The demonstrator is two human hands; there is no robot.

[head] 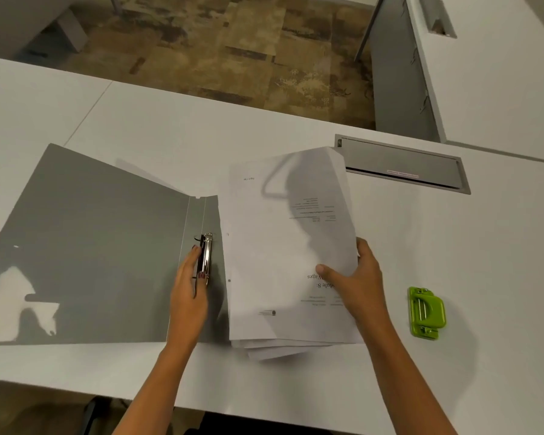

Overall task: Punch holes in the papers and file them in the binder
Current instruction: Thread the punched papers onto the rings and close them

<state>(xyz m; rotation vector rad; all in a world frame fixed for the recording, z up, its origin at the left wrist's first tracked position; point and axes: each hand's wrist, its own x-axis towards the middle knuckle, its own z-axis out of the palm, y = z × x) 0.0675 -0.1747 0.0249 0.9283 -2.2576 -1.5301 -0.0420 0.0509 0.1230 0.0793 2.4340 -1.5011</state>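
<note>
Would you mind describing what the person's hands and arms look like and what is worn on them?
Both forearms are bare, with no sleeves, watch or bracelets in view. The left hand has dark red polish on its fingernails; the right hand shows no rings or gloves.

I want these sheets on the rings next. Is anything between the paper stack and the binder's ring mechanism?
Only the left hand, its fingers on the ring mechanism. The paper stack, gripped by the right hand, sits just right of it, with nothing else between.
</note>
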